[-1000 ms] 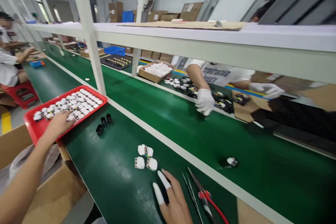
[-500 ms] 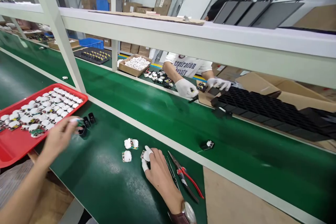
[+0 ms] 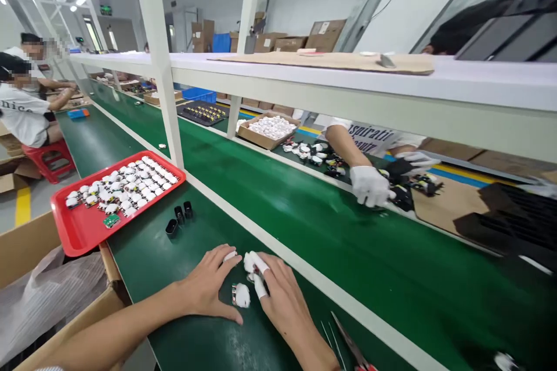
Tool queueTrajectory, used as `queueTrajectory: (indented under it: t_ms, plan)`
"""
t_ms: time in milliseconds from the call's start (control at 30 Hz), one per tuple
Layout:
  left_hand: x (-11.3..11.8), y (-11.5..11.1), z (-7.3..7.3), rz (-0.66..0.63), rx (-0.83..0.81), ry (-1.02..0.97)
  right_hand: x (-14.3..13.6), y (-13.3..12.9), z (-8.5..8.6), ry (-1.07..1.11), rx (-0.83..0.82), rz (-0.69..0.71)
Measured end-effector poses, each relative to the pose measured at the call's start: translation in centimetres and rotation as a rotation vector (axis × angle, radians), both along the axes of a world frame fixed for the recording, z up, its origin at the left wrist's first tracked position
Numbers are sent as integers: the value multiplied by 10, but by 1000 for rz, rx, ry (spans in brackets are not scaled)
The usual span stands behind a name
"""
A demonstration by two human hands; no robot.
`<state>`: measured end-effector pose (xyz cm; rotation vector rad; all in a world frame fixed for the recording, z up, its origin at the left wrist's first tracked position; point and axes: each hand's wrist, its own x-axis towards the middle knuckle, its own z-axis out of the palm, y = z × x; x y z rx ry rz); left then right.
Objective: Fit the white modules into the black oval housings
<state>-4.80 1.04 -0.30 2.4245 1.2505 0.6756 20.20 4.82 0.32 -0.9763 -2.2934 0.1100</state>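
Observation:
My left hand (image 3: 209,290) rests low over the green table (image 3: 209,342), thumb and fingers spread around small white-topped circuit pieces. One piece (image 3: 242,295) lies between its thumb and my right hand. White caps cover some fingertips of my right hand (image 3: 282,290), whose thumb and forefinger touch another white-topped piece (image 3: 250,262). A further white bit shows by my left fingertips, partly covered. Left of the hands, a red tray (image 3: 73,237) holds rows of such pieces, and several black housings (image 3: 171,227) stand beside it.
Tweezers (image 3: 333,339) and pliers (image 3: 348,339) lie right of my right wrist. A white shelf frame (image 3: 165,104) rises beyond the table. Across the green belt (image 3: 282,203), a person's gloved hands handle black parts near a box of white pieces (image 3: 270,130). People sit far left.
The view has swung left. My left hand has come from beside the tray to the loose pieces near my right hand, and has let go of its circuit piece.

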Motion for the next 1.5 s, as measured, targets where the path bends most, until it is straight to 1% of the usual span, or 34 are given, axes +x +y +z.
queueTrajectory:
  t_ms: [67, 100, 167, 200, 267, 300, 367, 433, 467, 533, 567, 633, 700, 767, 833, 867, 900, 967, 1033, 1067, 1133, 1167, 1233, 1300, 1400, 1500]
  plan:
    - [6, -2, -6, -11, -9, 1, 9, -15, 9, 68, 17, -84]
    - [9, 1, -10, -8, -15, -11, 15, -25, 12, 97, -2, -119]
    - [16, 12, -14, 8, -46, -45, 27, -51, 15, 137, -80, -159]
    - [19, 18, -14, 13, -68, -57, 33, -65, 14, 148, -130, -165]
    - [24, 30, -9, 5, -92, -56, 44, -93, 7, 143, -210, -167]
    - [24, 35, -4, -3, -79, -49, 49, -106, 2, 129, -230, -173]
    - [18, 39, 14, -2, 5, -39, 58, -126, -6, 88, -243, -215]
    - [0, 37, 36, 67, 150, -35, 63, -139, -9, 56, -251, -275]
    - [-13, 35, 47, 129, 228, -29, 65, -142, -8, 47, -259, -293]
    - [-44, 30, 63, 294, 337, 10, 64, -144, -4, 36, -284, -293]
    - [-62, 26, 67, 377, 366, 44, 62, -143, -1, 32, -293, -280]
    - [-95, 17, 67, 490, 369, 137, 56, -140, 2, 22, -309, -255]
    - [-122, 7, 57, 556, 325, 223, 49, -137, 2, 15, -323, -257]
    - [-138, -2, 45, 602, 263, 258, 45, -136, 0, 2, -341, -284]
    - [-142, -10, 38, 599, 226, 229, 44, -137, 0, -23, -375, -307]
    - [-138, -13, 37, 561, 220, 197, 45, -139, 1, -33, -396, -304]
    - [-131, -16, 39, 495, 219, 155, 47, -141, 3, -40, -414, -293]
    - [-107, -20, 46, 306, 186, 61, 50, -145, 8, -49, -416, -238]
    - [-74, -23, 53, 83, 83, -6, 52, -148, 10, -75, -379, -182]
    - [-56, -23, 55, -24, 9, -20, 51, -150, 10, -99, -355, -181]
    - [-21, -20, 55, -202, -134, -32, 50, -153, 8, -151, -311, -247]
    - [-5, -17, 53, -264, -192, -38, 49, -154, 7, -167, -301, -297]
    - [19, -8, 46, -330, -283, -45, 49, -157, 5, -161, -307, -356]
    - [35, 1, 39, -350, -345, -52, 52, -160, 6, -109, -336, -327]
    - [43, 8, 29, -353, -396, -92, 58, -160, 3, -32, -357, -258]
    - [41, 7, 19, -340, -400, -137, 62, -157, -8, -12, -326, -233]
